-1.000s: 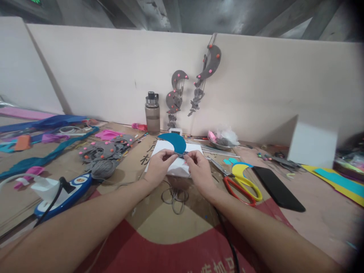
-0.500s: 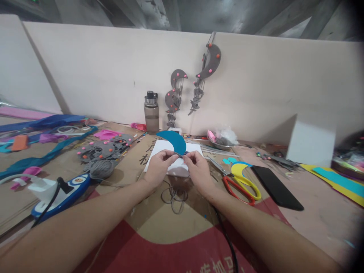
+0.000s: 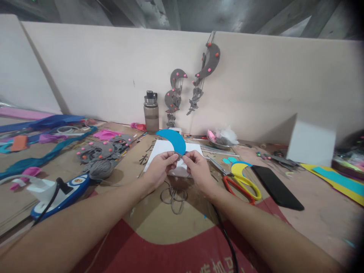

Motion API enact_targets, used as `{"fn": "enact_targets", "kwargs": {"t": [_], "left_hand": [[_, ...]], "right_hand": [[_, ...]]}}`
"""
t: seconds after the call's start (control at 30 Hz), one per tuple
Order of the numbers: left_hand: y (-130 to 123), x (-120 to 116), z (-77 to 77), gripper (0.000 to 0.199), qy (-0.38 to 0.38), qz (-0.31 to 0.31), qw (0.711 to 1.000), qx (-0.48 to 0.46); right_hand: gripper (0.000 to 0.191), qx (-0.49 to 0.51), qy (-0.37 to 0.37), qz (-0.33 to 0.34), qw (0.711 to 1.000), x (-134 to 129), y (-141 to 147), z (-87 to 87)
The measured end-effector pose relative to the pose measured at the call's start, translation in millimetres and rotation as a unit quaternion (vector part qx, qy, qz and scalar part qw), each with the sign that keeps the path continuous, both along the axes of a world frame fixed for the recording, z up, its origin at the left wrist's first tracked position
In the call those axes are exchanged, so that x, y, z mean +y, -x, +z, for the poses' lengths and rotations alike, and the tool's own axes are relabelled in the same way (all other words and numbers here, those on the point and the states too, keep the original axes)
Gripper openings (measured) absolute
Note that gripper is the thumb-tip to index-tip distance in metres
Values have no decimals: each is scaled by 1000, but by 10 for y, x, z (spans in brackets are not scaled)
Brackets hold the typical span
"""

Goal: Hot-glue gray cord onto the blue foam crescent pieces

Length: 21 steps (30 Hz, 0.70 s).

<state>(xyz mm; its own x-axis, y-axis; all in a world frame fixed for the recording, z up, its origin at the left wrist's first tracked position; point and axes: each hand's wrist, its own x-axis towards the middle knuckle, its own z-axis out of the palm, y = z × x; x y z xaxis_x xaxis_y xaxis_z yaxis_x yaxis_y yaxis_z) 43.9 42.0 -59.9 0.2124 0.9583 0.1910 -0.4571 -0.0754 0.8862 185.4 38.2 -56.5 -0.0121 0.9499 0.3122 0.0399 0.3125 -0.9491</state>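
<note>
A bright blue crescent cutout (image 3: 176, 140) stands tilted above a white sheet (image 3: 155, 152), its lower tip between my hands. My left hand (image 3: 159, 168) is closed in a pinch at that tip, where a small grey edge shows. Just beside it, my right hand (image 3: 200, 170) pinches the same end with thumb and fingertips. What exactly lies between the fingertips is partly hidden. Loose loops of grey yarn (image 3: 178, 203) lie on the cardboard below my hands, and a ball of grey yarn (image 3: 101, 169) sits to the left.
Scissors (image 3: 241, 188) and a black phone (image 3: 277, 187) lie to the right. At left are a blue-and-white power strip (image 3: 64, 195) and grey crescents with pink dots (image 3: 99, 151). Behind stands a bottle (image 3: 151, 113); grey crescent garlands (image 3: 212, 60) hang on the white panel.
The blue crescent has tilted a little and looks brighter. My left fingers have shifted slightly, and a grey edge now shows at the crescent's lower tip.
</note>
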Motion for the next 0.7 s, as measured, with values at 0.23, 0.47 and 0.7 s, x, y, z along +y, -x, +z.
{"fn": "enact_targets", "kwargs": {"t": [0.23,0.47,0.7], "left_hand": [[32,22,12,20,44,-107,992,-39],[75,58,-15,17,46,-157,985,-63],[72,41,6,19,54,-166,983,-53]], "right_hand": [[19,106,37,95,989,3,10,12],[20,117,16,102,988,-17,-2,73],[14,137,8,116,984,-23,-6,95]]}}
